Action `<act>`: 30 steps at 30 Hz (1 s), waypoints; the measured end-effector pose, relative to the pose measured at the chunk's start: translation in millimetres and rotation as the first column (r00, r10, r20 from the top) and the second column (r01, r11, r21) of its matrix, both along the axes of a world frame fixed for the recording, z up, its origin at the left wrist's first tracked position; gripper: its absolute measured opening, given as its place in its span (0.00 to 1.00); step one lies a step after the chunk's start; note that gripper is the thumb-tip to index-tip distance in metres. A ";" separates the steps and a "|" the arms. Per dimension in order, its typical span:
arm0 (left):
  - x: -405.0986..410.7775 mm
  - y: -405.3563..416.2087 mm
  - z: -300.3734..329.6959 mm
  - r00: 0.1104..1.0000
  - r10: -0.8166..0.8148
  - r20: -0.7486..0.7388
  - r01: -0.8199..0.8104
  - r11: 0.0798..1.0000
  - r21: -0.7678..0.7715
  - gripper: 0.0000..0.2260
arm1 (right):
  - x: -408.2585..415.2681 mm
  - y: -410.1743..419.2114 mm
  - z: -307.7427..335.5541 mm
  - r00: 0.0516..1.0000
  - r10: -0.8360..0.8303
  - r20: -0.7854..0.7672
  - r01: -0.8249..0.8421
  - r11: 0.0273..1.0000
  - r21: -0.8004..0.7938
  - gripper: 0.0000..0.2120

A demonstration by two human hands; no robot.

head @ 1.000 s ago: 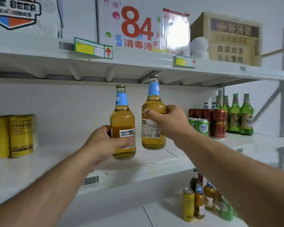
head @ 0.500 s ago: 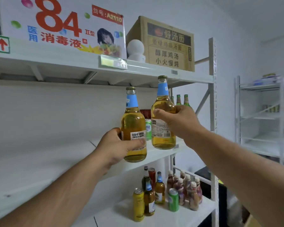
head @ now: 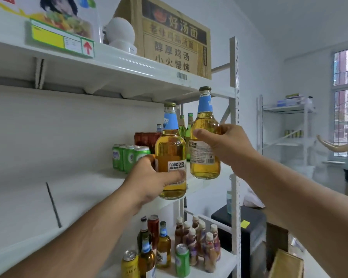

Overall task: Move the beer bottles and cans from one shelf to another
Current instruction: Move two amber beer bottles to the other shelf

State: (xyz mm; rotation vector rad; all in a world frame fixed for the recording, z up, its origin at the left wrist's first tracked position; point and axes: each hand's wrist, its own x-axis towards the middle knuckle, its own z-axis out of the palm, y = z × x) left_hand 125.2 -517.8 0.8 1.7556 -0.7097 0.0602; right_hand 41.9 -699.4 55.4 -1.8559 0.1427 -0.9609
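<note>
Head view: left hand (head: 149, 177) grips the lower body of a beer bottle (head: 170, 157), fingers wrapped round the label; right hand (head: 225, 145) grips a 2nd bottle (head: 204, 137) at mid-body. Both upright, long axis vertical, caps up, side by side just apart, held in air over the middle shelf (head: 88, 189) front edge near its right end. Green cans (head: 129, 157) stand on the shelf behind, just left of the bottles.

Two amber bottles with blue neck labels and gold caps stand upright in the air, side by side before the middle shelf (head: 84, 189). The left bottle (head: 170, 157) sits lower, its "BAHE BEER" label facing out; the right bottle (head: 204, 145) shows its back label.
</note>
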 end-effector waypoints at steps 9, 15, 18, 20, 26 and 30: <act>17.2 -62.0 -6.1 0.999 0.052 0.015 -0.052 0.998 0.025 0.24 | 45.2 -73.2 -7.4 0.996 0.088 0.019 -0.088 0.996 0.024 0.16; 21.7 -108.0 -7.6 0.980 0.200 -0.005 -0.200 0.979 0.025 0.24 | 81.2 -125.9 -6.4 0.967 0.253 0.017 -0.253 0.967 0.015 0.13; 26.4 -129.7 -7.2 0.960 0.279 -0.008 -0.279 0.960 0.026 0.24 | 100.1 -154.3 -2.6 0.944 0.329 0.012 -0.329 0.944 0.012 0.12; 30.5 -142.4 -6.8 0.946 0.323 -0.030 -0.323 0.946 0.008 0.24 | 113.7 -172.1 -1.6 0.932 0.363 0.014 -0.363 0.931 0.023 0.12; 39.1 -168.2 -6.6 0.901 0.425 -0.090 -0.427 0.904 -0.010 0.37 | 161.0 -205.5 -4.6 0.893 0.449 0.006 -0.449 0.892 0.052 0.12; 49.4 -175.9 -7.4 0.877 0.468 -0.109 -0.471 0.882 -0.002 0.29 | 198.0 -209.8 -9.6 0.884 0.468 0.001 -0.466 0.880 0.091 0.13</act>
